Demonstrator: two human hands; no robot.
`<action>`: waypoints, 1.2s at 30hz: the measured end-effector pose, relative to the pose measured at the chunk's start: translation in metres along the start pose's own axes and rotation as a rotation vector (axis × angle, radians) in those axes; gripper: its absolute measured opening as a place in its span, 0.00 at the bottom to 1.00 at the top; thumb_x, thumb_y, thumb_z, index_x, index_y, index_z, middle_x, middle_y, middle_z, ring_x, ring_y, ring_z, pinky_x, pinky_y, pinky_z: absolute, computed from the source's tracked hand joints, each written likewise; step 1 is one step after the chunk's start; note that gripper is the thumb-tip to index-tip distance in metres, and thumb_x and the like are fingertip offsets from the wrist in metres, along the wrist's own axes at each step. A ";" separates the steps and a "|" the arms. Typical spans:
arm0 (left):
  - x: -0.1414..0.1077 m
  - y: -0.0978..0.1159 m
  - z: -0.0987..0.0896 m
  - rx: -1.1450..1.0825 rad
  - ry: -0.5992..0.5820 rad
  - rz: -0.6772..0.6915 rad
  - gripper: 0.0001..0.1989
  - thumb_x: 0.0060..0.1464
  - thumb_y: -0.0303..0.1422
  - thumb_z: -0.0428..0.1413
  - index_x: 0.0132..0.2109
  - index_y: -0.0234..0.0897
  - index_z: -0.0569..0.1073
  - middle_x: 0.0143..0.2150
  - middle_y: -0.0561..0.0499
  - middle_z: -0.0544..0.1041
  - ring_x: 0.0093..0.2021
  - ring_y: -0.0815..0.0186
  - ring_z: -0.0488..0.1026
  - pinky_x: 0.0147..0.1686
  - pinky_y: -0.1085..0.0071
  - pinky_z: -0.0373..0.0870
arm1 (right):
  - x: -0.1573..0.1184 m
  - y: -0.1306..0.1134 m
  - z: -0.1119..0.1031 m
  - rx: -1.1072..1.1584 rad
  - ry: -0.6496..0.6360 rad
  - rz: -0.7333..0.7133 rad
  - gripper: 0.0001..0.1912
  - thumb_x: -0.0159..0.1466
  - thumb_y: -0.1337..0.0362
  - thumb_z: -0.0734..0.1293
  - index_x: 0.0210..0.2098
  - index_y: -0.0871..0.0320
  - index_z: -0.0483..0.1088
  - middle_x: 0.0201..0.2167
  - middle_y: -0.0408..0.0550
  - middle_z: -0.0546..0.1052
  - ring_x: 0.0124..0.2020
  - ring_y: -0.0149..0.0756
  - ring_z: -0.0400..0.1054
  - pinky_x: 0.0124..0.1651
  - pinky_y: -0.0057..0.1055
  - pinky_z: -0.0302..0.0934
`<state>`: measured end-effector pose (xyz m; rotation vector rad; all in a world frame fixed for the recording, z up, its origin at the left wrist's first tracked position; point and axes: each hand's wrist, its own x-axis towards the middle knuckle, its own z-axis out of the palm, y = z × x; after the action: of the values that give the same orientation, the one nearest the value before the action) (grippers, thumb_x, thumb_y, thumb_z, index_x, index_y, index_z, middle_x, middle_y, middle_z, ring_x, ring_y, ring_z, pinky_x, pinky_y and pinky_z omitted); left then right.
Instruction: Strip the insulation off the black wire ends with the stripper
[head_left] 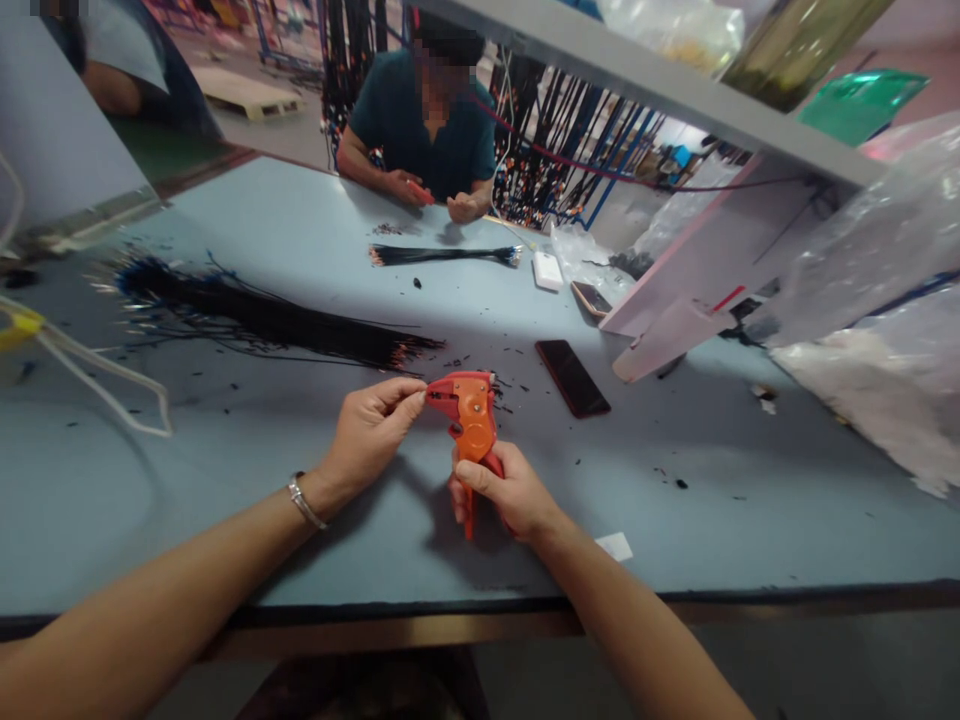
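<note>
An orange and red wire stripper [475, 415] is upright in my right hand [499, 485], whose fingers wrap round its handles. Its red jaws point left. My left hand [379, 425] is pinched closed right at the jaw tip; what lies between the thumb and fingertips is too small to make out. Behind my left hand, a thick bundle of black wires [277, 320] lies on the table, with blue and metal ends at the left and orange-copper ends at the right. Small black scraps are scattered behind and right of the stripper.
A dark phone [572, 378] lies right of the stripper on the blue-grey table [300, 560]. Farther back are a smaller wire bundle [442, 256], a white box [547, 270] and another phone [592, 299]. A person [424, 120] sits opposite, holding a red tool. Plastic bags lie right.
</note>
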<state>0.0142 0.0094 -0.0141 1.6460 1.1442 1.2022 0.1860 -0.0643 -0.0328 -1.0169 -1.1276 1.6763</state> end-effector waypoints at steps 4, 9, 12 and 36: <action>-0.001 -0.003 0.003 0.003 0.028 -0.017 0.13 0.51 0.39 0.57 0.35 0.34 0.80 0.35 0.48 0.82 0.36 0.62 0.76 0.39 0.69 0.72 | 0.000 0.001 0.001 -0.040 0.032 0.008 0.22 0.56 0.47 0.71 0.29 0.60 0.65 0.18 0.41 0.71 0.16 0.28 0.65 0.18 0.23 0.62; -0.002 -0.001 0.005 -0.048 0.045 -0.085 0.14 0.50 0.39 0.58 0.36 0.33 0.80 0.36 0.47 0.82 0.37 0.62 0.76 0.40 0.69 0.72 | 0.002 0.002 0.004 -0.042 0.050 0.000 0.23 0.56 0.46 0.71 0.29 0.60 0.64 0.17 0.40 0.70 0.14 0.27 0.64 0.16 0.22 0.61; -0.002 0.001 0.007 -0.101 0.061 -0.124 0.13 0.49 0.39 0.59 0.35 0.33 0.80 0.34 0.48 0.81 0.35 0.63 0.74 0.38 0.70 0.72 | 0.003 0.002 0.008 -0.035 0.068 0.002 0.23 0.55 0.46 0.71 0.30 0.59 0.64 0.17 0.39 0.70 0.14 0.27 0.64 0.16 0.22 0.61; 0.004 -0.009 0.009 -0.170 0.108 -0.147 0.12 0.49 0.39 0.60 0.34 0.34 0.79 0.33 0.50 0.80 0.34 0.65 0.72 0.37 0.72 0.69 | 0.012 0.009 0.011 0.009 0.139 -0.039 0.20 0.56 0.49 0.70 0.26 0.59 0.65 0.16 0.41 0.70 0.13 0.28 0.63 0.14 0.23 0.59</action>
<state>0.0221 0.0154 -0.0233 1.3609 1.1736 1.2695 0.1703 -0.0582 -0.0402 -1.0820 -1.0421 1.5542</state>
